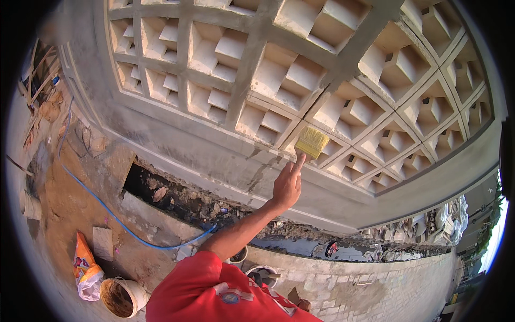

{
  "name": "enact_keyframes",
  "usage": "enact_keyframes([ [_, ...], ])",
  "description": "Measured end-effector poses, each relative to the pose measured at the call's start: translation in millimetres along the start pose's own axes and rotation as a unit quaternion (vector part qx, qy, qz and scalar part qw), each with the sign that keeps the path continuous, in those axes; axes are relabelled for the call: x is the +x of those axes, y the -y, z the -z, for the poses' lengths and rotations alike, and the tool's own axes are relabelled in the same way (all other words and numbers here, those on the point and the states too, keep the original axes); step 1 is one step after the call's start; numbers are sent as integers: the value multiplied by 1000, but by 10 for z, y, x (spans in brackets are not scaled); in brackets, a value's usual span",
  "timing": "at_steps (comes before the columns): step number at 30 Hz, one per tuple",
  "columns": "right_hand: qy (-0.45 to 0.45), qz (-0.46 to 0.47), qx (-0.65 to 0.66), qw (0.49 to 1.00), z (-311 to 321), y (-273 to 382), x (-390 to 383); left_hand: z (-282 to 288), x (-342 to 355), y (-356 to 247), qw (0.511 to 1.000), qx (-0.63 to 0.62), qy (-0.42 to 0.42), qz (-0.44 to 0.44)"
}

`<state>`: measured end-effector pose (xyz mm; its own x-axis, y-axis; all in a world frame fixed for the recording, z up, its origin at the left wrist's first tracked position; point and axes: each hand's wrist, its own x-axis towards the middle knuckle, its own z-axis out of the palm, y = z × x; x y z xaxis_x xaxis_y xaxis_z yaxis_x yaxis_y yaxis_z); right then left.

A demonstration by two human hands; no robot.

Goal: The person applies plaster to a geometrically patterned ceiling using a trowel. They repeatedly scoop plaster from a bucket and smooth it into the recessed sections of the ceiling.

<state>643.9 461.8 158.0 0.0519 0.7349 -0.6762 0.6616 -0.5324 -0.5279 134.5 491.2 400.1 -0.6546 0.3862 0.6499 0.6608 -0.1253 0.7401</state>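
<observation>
My left hand [288, 185] is closed around the handle of a wide flat paintbrush [312, 142], reaching up from a red sleeve. The brush has yellowish bristles and a yellow band, and most of its handle is hidden by my fingers. Its bristles point upward in front of the lower part of a pale lattice block wall [303, 75]; whether they touch it I cannot tell. Upper and left joints of the lattice are coated grey, while those to the lower right look pale. Dark wet streaks [263, 174] mark the grey ledge below the brush. My right hand is out of view.
Along the wall's foot runs a trench [177, 196] with rubble and dark water. A blue hose [129, 232] curves over the dirt. Buckets [123, 297] and an orange-and-white sack [87, 268] stand at lower left. Paving [370, 284] lies to the lower right, with piled debris [429, 228] beyond.
</observation>
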Motion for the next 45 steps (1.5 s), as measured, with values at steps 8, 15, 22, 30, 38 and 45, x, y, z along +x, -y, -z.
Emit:
enact_keyframes([
  [8,-9,-12,60,998,-337,-54,152,1266,914,856,909,354,119,-186],
  [15,-9,-8,138,990,-549,-300,419,2196,1073,1166,870,441,120,-184],
  [22,11,18,109,994,-851,-94,83,2556,-167,1100,937,276,213,11],
  [30,34,-2,126,991,-785,-549,168,1921,-2655,1658,778,142,371,488],
  [38,141,139,217,956,-581,-588,-534,1338,-4088,2019,535,11,395,747],
  [45,106,-126,391,906,-823,-442,-976,870,-4818,2408,519,44,421,743],
])
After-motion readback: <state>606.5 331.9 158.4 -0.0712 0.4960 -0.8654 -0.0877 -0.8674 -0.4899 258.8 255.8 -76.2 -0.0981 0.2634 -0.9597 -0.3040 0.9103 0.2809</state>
